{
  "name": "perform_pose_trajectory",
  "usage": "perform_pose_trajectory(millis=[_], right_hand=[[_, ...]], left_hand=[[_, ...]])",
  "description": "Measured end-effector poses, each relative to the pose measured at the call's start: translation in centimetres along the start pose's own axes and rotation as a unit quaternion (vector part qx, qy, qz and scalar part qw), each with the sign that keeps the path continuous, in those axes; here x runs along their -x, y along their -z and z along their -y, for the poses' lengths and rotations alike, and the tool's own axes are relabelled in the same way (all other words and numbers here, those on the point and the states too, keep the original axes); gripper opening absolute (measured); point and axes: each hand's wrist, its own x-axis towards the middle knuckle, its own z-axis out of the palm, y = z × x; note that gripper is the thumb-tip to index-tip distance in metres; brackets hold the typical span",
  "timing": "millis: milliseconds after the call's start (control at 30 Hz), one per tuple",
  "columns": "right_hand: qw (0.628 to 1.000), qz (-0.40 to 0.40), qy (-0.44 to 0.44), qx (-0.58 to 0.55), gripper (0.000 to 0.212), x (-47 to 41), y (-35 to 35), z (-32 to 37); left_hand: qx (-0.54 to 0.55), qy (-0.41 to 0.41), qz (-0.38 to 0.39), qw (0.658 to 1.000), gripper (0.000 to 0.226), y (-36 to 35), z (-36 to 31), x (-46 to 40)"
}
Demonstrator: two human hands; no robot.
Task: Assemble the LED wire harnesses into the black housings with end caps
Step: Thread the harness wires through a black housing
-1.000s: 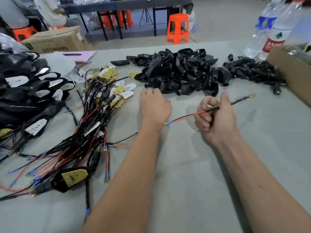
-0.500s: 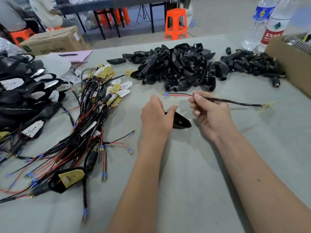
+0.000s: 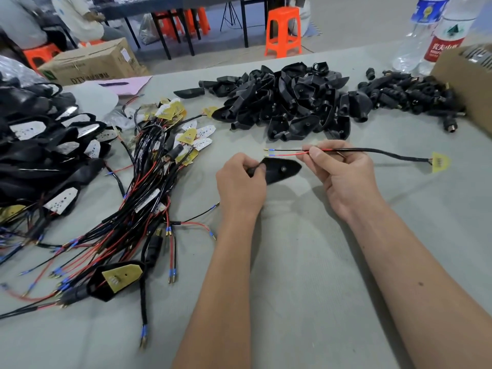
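While left hand [image 3: 241,182] grips housing [image 3: 282,170], right hand [image 3: 339,171] pinches harness [image 3: 372,151], bare table [image 3: 306,275] nearer

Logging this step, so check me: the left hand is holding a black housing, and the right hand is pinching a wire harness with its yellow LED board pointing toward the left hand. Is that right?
Not quite. In the head view, the yellow LED board trails out to the right, away from the left hand; the harness's two wire tips point toward it. The rest holds: the left hand holds the black housing, and the right hand pinches the wire harness.
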Motion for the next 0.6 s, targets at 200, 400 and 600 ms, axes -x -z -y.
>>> perform_pose_trajectory(millis=[200,400,600], right_hand=[[0.997,-0.001,0.027,0.078,0.015,0.3,-0.3,-0.2],[0.978,-0.049,0.084,0.182,0.017,0.1,-0.2,-1.3],[0.969,-0.061,0.097,0.219,0.017,-0.2,-0.1,-1.7]], left_hand=[[0.116,0.076,0.001,0.990,0.017,-0.1,-0.6,0.3],[0.303,0.158,0.069,0.937,0.043,0.5,-1.4,0.4],[0.273,0.111,0.097,0.951,0.054,0.5,-0.9,0.1]])
